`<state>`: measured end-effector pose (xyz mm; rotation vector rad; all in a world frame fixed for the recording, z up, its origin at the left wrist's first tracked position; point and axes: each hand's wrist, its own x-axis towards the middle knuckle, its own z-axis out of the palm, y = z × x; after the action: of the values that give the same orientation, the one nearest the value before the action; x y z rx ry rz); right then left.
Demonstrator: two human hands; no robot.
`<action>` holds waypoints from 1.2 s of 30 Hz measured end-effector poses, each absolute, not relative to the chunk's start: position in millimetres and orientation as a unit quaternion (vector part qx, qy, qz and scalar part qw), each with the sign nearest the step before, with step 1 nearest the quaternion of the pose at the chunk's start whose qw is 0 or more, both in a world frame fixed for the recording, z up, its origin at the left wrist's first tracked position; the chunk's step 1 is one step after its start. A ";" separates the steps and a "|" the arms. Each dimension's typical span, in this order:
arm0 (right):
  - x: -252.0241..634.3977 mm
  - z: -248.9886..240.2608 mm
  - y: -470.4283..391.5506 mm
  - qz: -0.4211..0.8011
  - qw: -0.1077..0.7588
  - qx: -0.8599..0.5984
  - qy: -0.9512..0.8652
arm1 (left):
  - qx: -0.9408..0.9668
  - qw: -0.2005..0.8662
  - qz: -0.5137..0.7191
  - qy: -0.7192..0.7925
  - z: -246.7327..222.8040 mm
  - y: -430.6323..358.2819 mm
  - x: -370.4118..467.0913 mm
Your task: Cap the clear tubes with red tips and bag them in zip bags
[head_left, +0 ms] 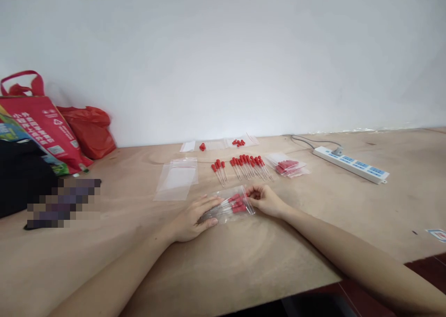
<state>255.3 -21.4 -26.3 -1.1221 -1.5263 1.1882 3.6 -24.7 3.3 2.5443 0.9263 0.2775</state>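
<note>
A clear zip bag [228, 214] of glass droppers with red rubber bulbs lies on the table in front of me, its zip end to the right. My left hand [193, 220] grips the bag's left end, fingers over the top and thumb along the near side. At the zip end, my right hand [267, 201] pinches the bag's edge between thumb and curled fingers. Just beyond are loose red-bulbed droppers [249, 164] in a row and a smaller group of droppers [219, 170]. Flat clear bags [176, 180] lie to their left.
Filled bags [288, 167] are stacked right of the droppers. Farther back lie loose red bulbs [239, 142], another bulb cluster [202, 147] and glass tubes [216, 144]. A power strip [350, 163] stands right; a red carrier bag [45, 126] and a pixelated object [64, 205] are left.
</note>
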 end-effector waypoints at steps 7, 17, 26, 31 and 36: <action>249.7 -28.3 -17.8 0.480 0.424 -0.437 -0.631 | 0.924 0.198 0.097 0.313 5.0 -24.6 3.9; 280.3 -12.6 11.9 0.234 0.422 -0.584 -0.653 | 0.924 0.198 0.087 0.315 3.1 -22.2 2.6; 293.7 -3.3 70.3 0.060 0.242 -0.783 -0.570 | 0.919 0.210 0.084 0.324 4.1 -23.6 2.4; 283.8 2.5 77.2 0.070 0.190 -0.808 -0.553 | 0.921 0.207 0.083 0.319 3.2 -23.0 1.4; 285.5 3.6 76.7 0.079 0.202 -0.801 -0.558 | 0.920 0.207 0.094 0.319 3.8 -23.3 2.8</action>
<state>285.5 76.7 3.6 -2.2354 -1.5591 0.2202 2.8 -23.3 3.8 2.5618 0.8876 0.2619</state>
